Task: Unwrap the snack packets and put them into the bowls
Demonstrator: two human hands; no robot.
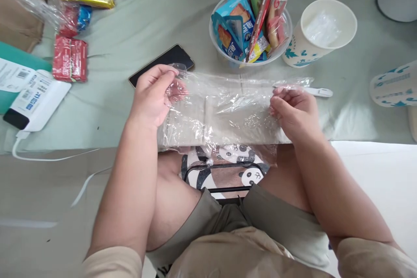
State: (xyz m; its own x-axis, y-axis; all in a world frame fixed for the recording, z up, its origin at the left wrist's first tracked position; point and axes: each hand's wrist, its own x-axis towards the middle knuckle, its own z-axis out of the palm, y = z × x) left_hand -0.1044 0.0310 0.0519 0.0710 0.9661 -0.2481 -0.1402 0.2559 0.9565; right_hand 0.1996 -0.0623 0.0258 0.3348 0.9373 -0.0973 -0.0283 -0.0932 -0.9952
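Holding clear plastic film stretched out, near side of snack bowl; opening it flat looks like step in hand. Left hand pinching one end, thumb against fingers, left of bowl; right hand pinching other end, nearer-right. Next move likely calls for light, even pull; thin film could crumple. Paper cup just right of bowl.

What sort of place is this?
Probably a home or dormitory room: a pale-green cloth-covered table with a clear round plastic bowl of packaged snacks and a flat black smartphone.
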